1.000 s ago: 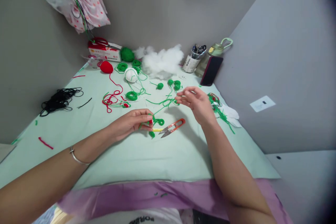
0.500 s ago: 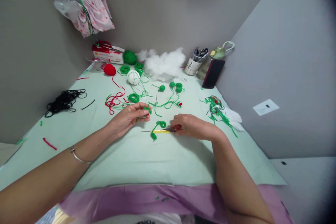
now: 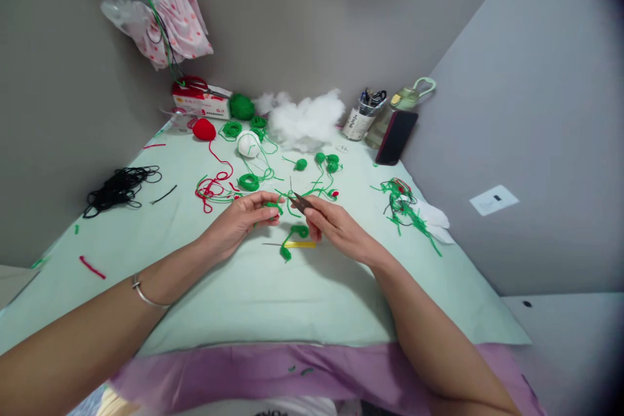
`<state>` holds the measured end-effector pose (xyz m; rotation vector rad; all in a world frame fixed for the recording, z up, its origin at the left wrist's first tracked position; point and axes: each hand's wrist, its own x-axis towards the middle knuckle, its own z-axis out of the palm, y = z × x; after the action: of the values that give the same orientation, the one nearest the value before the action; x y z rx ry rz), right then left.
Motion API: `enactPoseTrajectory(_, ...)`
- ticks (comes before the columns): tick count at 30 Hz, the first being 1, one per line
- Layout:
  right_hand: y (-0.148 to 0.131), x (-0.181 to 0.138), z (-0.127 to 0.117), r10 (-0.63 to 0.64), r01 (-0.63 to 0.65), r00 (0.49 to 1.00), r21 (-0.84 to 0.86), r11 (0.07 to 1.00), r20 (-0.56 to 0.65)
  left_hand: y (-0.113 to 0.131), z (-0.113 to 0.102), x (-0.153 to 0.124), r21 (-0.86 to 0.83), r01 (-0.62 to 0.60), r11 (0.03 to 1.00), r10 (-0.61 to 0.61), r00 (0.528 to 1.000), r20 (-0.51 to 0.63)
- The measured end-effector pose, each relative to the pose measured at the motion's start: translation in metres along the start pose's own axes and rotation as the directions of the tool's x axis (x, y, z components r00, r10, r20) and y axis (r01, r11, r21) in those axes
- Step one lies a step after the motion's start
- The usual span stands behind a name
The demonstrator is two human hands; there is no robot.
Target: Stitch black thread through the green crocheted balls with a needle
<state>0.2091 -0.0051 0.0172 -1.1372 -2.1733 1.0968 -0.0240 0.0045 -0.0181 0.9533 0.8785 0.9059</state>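
My left hand (image 3: pixel 248 216) pinches a small green yarn piece (image 3: pixel 273 208) with a bit of red on it, its thumb and fingers closed. A green strand stands up from the piece. Just to the right, my right hand (image 3: pixel 336 224) is closed around a small pair of scissors (image 3: pixel 301 202), blades pointing up and left toward the strand. The handles are mostly hidden in the fingers. Below the hands, a crochet hook with a yellow handle (image 3: pixel 302 244) lies on the cloth, beside a green crocheted piece (image 3: pixel 286 252) with a curled end.
Behind the hands lie small green balls (image 3: pixel 320 157), a green yarn coil (image 3: pixel 248 182), red yarn (image 3: pixel 203 129) and white stuffing (image 3: pixel 307 120). Black cord (image 3: pixel 119 190) is at left, yarn scraps (image 3: pixel 402 201) at right. A phone (image 3: pixel 397 137) leans against a bottle (image 3: pixel 407 99).
My right hand has lifted the scissors from beside the yellow-handled hook and brought them up and left, close to my left hand. The left hand has hardly moved.
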Motion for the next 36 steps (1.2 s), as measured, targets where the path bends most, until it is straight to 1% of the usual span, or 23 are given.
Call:
enactPoseTrajectory(4, -0.001, 0.001, 0.004, -0.002, 0.001, 1.000, -0.079, 0.997, -0.009, 0.000, 0.004, -0.002, 0.020, -0.010, 1.000, 0.010, 1.000, 0.006)
enactPoseTrajectory(9, -0.002, 0.003, 0.012, 0.068, -0.071, 0.997, -0.169, 0.983, -0.024, -0.002, 0.006, -0.003, 0.044, -0.027, 0.999, 0.026, 0.999, 0.032)
enactPoseTrajectory(13, 0.000, 0.006, 0.018, 0.071, -0.079, 0.996, -0.200, 0.977, -0.046, -0.005, 0.006, -0.002, 0.095, -0.048, 0.994, 0.041, 0.996, 0.075)
enactPoseTrajectory(18, 0.001, 0.007, 0.021, 0.092, -0.098, 0.995, -0.229, 0.969, -0.037, -0.006, 0.008, -0.004, 0.116, -0.041, 0.992, 0.034, 0.998, 0.058)
enactPoseTrajectory(24, 0.001, 0.008, 0.019, 0.108, -0.116, 0.993, -0.247, 0.962, -0.044, -0.003, 0.009, -0.006, 0.124, -0.045, 0.991, 0.039, 0.998, 0.055)
enactPoseTrajectory(29, 0.001, 0.007, 0.021, 0.103, -0.110, 0.994, -0.229, 0.967, -0.042, -0.005, 0.008, -0.005, 0.126, -0.047, 0.991, 0.038, 0.997, 0.071)
enactPoseTrajectory(33, 0.003, 0.008, 0.022, 0.099, -0.112, 0.992, -0.194, 0.975, -0.075, -0.005, 0.007, -0.004, 0.133, -0.050, 0.990, 0.039, 0.996, 0.078)
enactPoseTrajectory(36, 0.001, 0.007, 0.017, 0.109, -0.120, 0.991, -0.139, 0.983, -0.083, -0.004, 0.007, -0.005, 0.144, -0.053, 0.988, 0.042, 0.996, 0.082)
